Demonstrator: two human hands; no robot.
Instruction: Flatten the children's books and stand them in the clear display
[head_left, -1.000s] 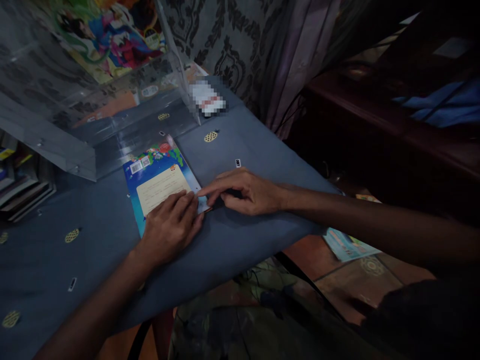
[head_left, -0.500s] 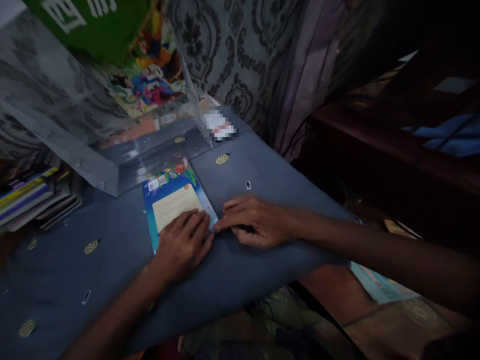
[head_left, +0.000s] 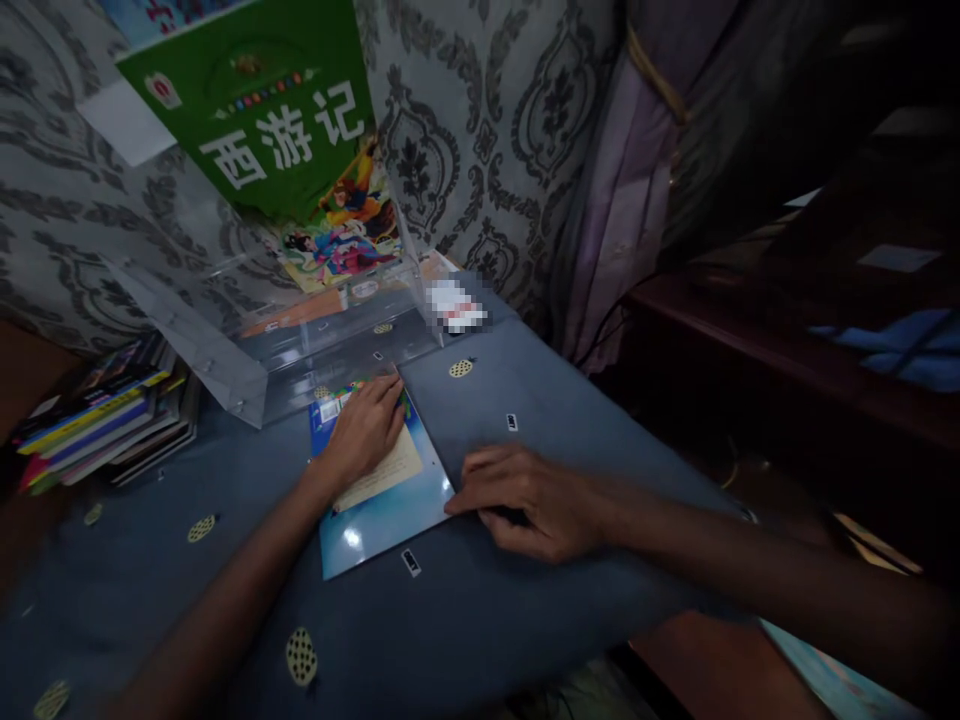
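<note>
A blue book [head_left: 409,520] with a cream text panel and a barcode lies on the grey cloth, its lower part glossy with reflected light. Across the upper part of its cover my left hand [head_left: 367,425] rests, fingers stretched toward the far edge and hiding some of the print. My right hand [head_left: 517,500] is to the right of the book on the cloth. Its index fingertip touches the lower right corner, with the thumb apart below and the other fingers bent. Neither hand grips the book.
Beyond the book stands a clear plastic rack [head_left: 240,395] with a green book [head_left: 285,90] upright in it. A stack of books [head_left: 112,415] sits on the left. At the back right lies a blurred-out white item [head_left: 456,305], and dark red furniture [head_left: 697,300] stands farther right.
My left hand has slid up the book from its lower part to near its top edge. My right fingertip stays at the corner. The view has tilted upward, showing more of the green book.
</note>
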